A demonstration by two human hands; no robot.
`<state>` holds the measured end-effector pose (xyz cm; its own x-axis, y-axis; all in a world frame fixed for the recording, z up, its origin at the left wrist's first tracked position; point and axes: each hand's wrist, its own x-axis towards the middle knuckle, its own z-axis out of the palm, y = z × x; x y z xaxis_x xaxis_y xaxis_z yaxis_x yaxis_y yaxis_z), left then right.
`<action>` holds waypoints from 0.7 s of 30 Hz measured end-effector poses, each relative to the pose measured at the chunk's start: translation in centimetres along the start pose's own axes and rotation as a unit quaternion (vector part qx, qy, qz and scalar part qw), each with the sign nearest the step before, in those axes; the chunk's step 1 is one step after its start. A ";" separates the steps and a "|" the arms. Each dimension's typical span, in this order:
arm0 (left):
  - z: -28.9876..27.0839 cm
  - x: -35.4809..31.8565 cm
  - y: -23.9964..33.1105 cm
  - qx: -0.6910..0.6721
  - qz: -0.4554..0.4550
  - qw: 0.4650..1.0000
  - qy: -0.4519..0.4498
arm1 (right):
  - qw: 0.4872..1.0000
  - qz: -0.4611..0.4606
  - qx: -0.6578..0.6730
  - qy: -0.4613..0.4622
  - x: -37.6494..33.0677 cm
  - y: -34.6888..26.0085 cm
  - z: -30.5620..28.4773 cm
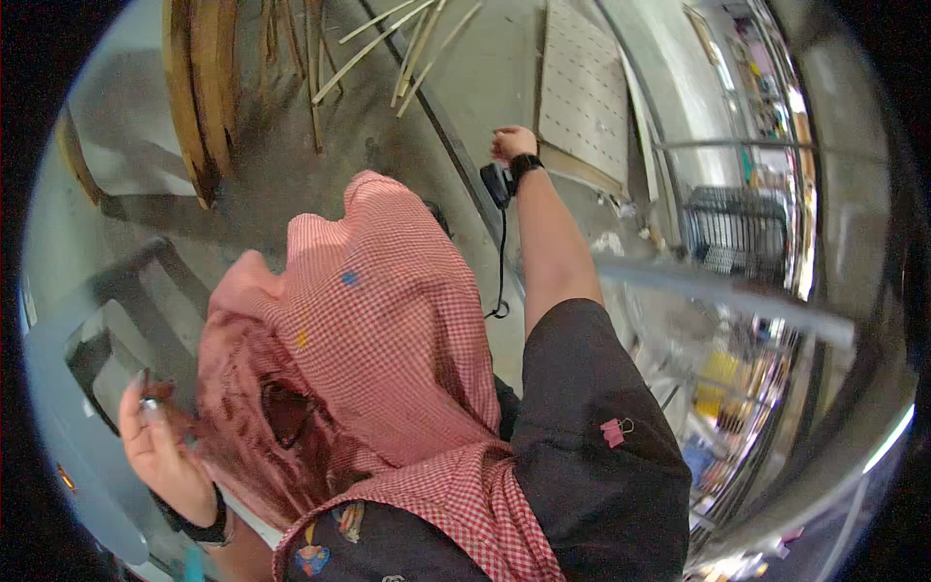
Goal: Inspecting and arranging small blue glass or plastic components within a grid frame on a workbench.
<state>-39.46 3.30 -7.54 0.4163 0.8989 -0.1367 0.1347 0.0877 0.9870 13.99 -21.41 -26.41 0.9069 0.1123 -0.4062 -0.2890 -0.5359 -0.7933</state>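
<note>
At the lower left my left hand (173,464) is raised with fingers bent around a small silver and dark object (149,404); its kind is too blurred to tell. My right arm reaches forward, and my right hand (512,143) is curled closed near a pale board dotted with holes (584,92). Whatever those fingers hold, if anything, is hidden. A black band with a small black device (497,182) sits on my right wrist, and a cable hangs from it. A red checked apron (388,310) covers my front, between both hands.
Thin wooden strips (417,53) lie ahead on the floor, beside curved wooden pieces (199,97). A grey-blue chair-like frame (73,330) stands left. To the right are a metal bar (727,296), a dark crate (732,228) and cluttered shelves. A pink binder clip (613,433) hangs on my black sleeve.
</note>
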 end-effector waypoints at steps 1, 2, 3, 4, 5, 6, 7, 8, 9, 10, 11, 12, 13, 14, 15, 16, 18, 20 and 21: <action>0.2 0.4 -0.3 -0.008 -0.010 1.000 -0.013 | 0.999 0.010 -0.031 -0.007 3.2 1.9 -2.1; 1.5 0.7 -0.7 0.013 -0.010 1.000 0.009 | 0.998 0.020 -0.063 -0.013 6.1 3.2 -3.7; 2.8 1.0 -0.8 0.045 -0.009 0.998 0.037 | 0.996 0.030 -0.070 -0.038 8.0 3.8 -3.2; 3.8 1.0 -0.2 0.091 -0.005 0.993 0.068 | 0.994 0.043 -0.067 -0.074 8.5 4.7 -1.2; 5.0 1.1 0.3 0.122 0.001 0.989 0.083 | 0.993 0.080 0.020 -0.088 9.1 5.2 0.7; 6.0 1.5 0.2 0.109 0.011 0.988 0.111 | 0.992 0.085 0.012 -0.093 10.7 5.0 0.2; 6.9 2.0 0.4 0.116 0.007 0.988 0.101 | 0.997 0.005 -0.033 -0.071 12.5 4.5 -0.8; 7.7 2.6 0.6 0.122 0.004 0.988 0.091 | 0.993 -0.076 -0.077 -0.049 14.1 4.0 -2.0; 7.2 3.2 1.2 0.136 -0.003 0.986 0.092 | 0.994 -0.094 -0.050 0.005 14.4 4.2 -2.3; 7.6 3.7 1.7 0.166 0.004 0.982 0.085 | 0.990 -0.120 -0.030 0.061 15.7 3.0 -4.2; 8.3 4.2 1.3 0.189 0.010 0.979 0.070 | 0.950 -0.168 -0.177 0.197 17.2 2.3 -7.4; 8.5 4.3 1.0 0.192 0.000 0.979 0.072 | 0.945 -0.162 -0.147 0.244 18.4 1.9 -10.5; 8.4 4.3 1.1 0.225 0.009 0.972 0.067 | 0.887 -0.133 -0.287 0.337 19.7 1.7 -12.7; 8.3 3.9 1.7 0.267 0.018 0.961 0.068 | 0.886 -0.110 -0.308 0.328 19.9 1.7 -13.9; 9.4 4.5 2.8 0.306 -0.002 0.949 0.079 | 0.850 -0.123 -0.364 0.359 21.9 2.7 -16.9; 10.1 5.4 2.6 0.297 -0.003 0.951 0.089 | 0.796 -0.118 -0.455 0.382 24.0 3.7 -21.2; 11.6 6.3 2.3 0.278 0.002 0.957 0.086 | 0.818 -0.071 -0.482 0.305 24.8 4.9 -22.9; 13.1 6.9 2.7 0.268 -0.003 0.957 0.115 | 0.822 -0.032 -0.498 0.274 24.9 4.8 -24.1; 12.9 7.1 2.8 0.259 -0.011 0.959 0.116 | 0.816 -0.046 -0.508 0.271 25.4 5.0 -25.0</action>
<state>-24.50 4.38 -6.88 0.2054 0.9757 -0.0763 0.5954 -0.0627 0.8009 43.22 -42.16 -29.32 0.9925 -0.0486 0.1126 -0.0586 -0.9944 0.0878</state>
